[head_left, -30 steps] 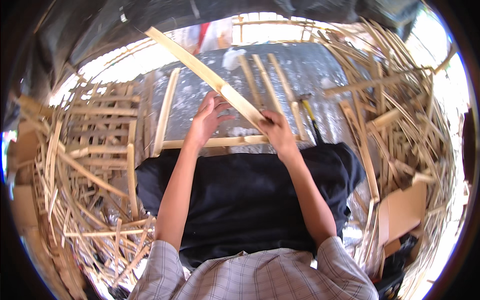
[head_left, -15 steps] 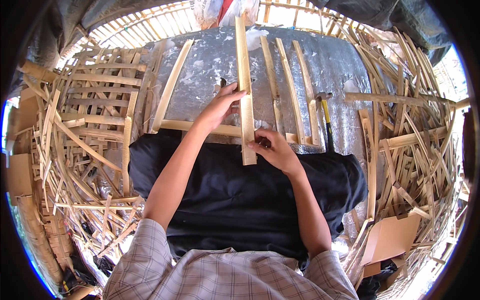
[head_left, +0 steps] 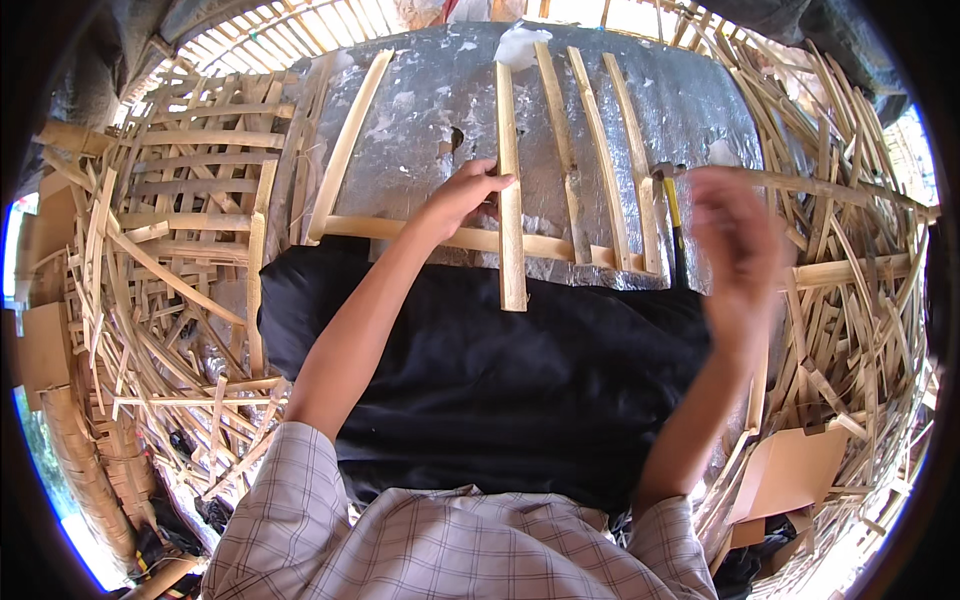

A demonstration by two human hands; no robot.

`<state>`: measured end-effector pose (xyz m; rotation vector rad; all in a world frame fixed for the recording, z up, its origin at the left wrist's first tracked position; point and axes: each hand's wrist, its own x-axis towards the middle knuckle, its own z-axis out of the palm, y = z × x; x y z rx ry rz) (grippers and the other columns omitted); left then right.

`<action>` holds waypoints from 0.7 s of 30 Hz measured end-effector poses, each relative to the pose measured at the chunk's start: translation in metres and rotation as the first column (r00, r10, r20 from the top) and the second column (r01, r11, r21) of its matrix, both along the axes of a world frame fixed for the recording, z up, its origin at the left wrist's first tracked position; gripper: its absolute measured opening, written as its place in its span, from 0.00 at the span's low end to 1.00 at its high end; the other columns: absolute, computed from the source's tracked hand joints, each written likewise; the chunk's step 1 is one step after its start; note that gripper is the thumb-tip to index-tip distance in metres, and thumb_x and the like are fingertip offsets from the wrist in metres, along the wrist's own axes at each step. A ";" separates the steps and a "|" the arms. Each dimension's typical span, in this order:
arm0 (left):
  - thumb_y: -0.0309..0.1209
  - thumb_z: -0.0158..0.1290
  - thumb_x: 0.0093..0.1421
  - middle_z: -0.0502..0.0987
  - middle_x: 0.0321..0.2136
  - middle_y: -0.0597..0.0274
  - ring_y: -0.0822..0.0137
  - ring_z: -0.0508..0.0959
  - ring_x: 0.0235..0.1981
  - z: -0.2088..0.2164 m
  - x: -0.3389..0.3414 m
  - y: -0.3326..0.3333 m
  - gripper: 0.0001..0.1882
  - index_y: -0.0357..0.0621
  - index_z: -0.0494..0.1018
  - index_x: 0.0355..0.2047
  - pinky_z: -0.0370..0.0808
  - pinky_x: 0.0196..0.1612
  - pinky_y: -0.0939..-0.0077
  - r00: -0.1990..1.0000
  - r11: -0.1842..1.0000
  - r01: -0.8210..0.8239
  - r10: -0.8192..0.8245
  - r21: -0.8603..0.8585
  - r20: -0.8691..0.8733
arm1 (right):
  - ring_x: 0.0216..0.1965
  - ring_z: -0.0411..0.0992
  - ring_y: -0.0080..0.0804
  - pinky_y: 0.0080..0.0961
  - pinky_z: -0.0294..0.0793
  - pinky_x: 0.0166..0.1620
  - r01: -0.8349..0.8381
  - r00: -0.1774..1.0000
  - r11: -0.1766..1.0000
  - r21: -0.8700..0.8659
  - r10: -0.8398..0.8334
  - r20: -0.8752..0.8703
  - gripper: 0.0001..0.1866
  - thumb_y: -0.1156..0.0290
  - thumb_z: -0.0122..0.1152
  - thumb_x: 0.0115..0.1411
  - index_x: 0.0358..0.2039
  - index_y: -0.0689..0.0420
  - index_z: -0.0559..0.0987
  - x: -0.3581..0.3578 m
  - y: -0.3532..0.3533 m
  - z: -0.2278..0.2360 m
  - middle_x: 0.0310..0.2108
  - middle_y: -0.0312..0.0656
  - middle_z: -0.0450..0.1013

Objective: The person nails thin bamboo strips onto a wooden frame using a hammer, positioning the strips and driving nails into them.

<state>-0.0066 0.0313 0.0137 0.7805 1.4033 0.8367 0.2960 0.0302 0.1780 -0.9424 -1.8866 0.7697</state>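
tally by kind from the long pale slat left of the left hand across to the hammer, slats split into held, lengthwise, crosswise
Slat in the left hand: 1
Other lengthwise slats: 4
Crosswise slat: 1
Hammer: 1
Total: 7

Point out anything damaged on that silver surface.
The silver sheet looks damaged: a dark, ragged spot, apparently a hole, shows just beyond the left hand, which holds a strip. Pale patches also break up its shine, perhaps from wear.
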 end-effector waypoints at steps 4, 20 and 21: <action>0.40 0.57 0.69 0.79 0.39 0.64 0.74 0.79 0.37 -0.010 0.002 0.009 0.20 0.40 0.74 0.55 0.77 0.39 0.76 0.999 0.998 0.053 -0.053 0.023 -0.009 | 0.38 0.71 0.21 0.21 0.72 0.41 -0.026 0.999 0.913 0.407 0.040 -0.027 0.12 0.73 0.65 0.66 0.49 0.56 0.82 0.045 0.005 0.086 0.42 0.34 0.78; 0.35 0.53 0.71 0.80 0.35 0.62 0.72 0.81 0.36 -0.011 -0.004 0.000 0.12 0.39 0.76 0.46 0.80 0.36 0.73 1.000 0.995 0.024 -0.025 0.093 0.011 | 0.37 0.74 0.25 0.24 0.74 0.41 -0.506 0.857 0.793 0.340 0.420 0.298 0.12 0.67 0.63 0.67 0.48 0.58 0.81 -0.019 -0.012 0.159 0.41 0.37 0.78; 0.35 0.53 0.71 0.80 0.35 0.62 0.72 0.81 0.36 -0.009 -0.003 0.004 0.12 0.39 0.76 0.46 0.80 0.36 0.73 0.999 0.995 0.033 -0.034 0.097 0.012 | 0.37 0.74 0.25 0.24 0.74 0.41 -0.512 0.853 0.792 0.333 0.425 0.303 0.12 0.67 0.63 0.67 0.47 0.58 0.81 -0.022 -0.012 0.161 0.41 0.37 0.78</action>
